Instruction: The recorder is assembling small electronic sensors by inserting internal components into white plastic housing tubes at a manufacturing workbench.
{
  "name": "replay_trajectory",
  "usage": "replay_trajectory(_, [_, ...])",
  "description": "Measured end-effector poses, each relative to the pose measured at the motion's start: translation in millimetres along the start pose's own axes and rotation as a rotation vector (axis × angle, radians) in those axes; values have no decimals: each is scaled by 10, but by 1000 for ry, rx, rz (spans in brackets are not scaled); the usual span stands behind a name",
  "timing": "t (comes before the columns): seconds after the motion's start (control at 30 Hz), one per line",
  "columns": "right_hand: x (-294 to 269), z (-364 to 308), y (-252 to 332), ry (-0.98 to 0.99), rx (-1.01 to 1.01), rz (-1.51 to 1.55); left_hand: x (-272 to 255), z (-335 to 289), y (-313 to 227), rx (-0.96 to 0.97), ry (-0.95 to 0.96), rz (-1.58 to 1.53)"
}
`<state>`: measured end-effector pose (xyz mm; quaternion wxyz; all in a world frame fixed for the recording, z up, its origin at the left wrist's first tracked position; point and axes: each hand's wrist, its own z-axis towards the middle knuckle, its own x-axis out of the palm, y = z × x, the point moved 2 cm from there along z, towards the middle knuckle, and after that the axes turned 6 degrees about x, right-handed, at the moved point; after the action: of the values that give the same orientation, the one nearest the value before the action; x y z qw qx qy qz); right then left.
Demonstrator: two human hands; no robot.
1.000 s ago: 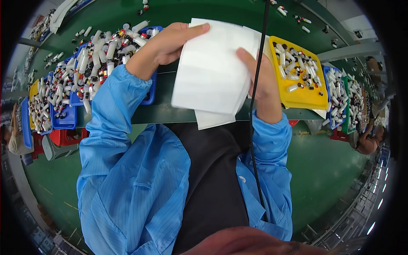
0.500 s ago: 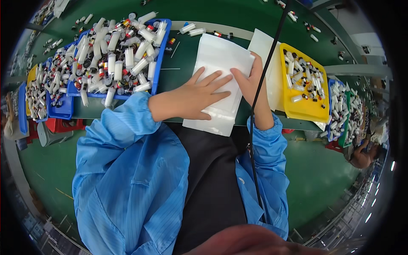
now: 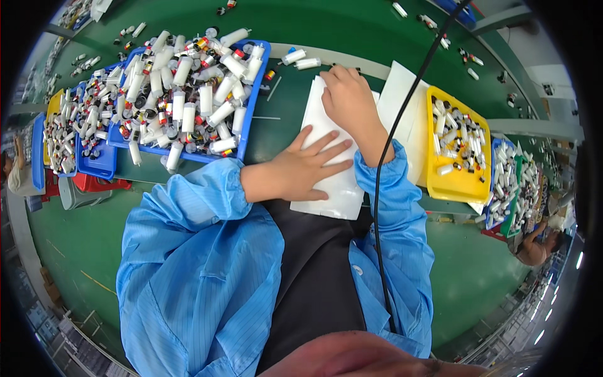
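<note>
Glossy white sheets (image 3: 336,200) lie in front of me, their near end hanging over the table edge toward my lap. My left hand (image 3: 308,164) presses flat on them, fingers spread. At the far end my right hand (image 3: 350,103) is closed, its curled fingers at the sheets' edge; the fingertips are partly hidden. Another white sheet (image 3: 405,135) lies just right of that hand. Left of the sheets stands a blue tray (image 3: 252,107) heaped with white plastic cylinders (image 3: 206,100) bearing black, red and yellow parts.
At the right stands a yellow tray (image 3: 461,188) holding fewer cylinders, with more filled trays beyond. A black cable (image 3: 383,157) hangs down past my right forearm. Loose cylinders (image 3: 308,63) and thin rods (image 3: 266,118) lie on the green table. A person (image 3: 537,248) sits at far right.
My right hand has moved from the sheets' right edge to their far end and curled its fingers. My left hand stays spread on the sheets. The whole view has shifted slightly.
</note>
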<state>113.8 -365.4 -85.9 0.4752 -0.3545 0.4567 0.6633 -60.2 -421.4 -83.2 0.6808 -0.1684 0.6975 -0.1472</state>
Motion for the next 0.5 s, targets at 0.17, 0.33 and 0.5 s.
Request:
replay_trajectory(0.17, [-65,85,87,-133,-102,59,-49,-36,4,-12,-11,22])
replay_trajectory(0.33, [-8,76,105,-241,-211,38,-32,-37,48,-29,-1,-5])
replay_trajectory(0.5, [2,29,137,-150,-281,48,-33,-8,75,-33,47,-26])
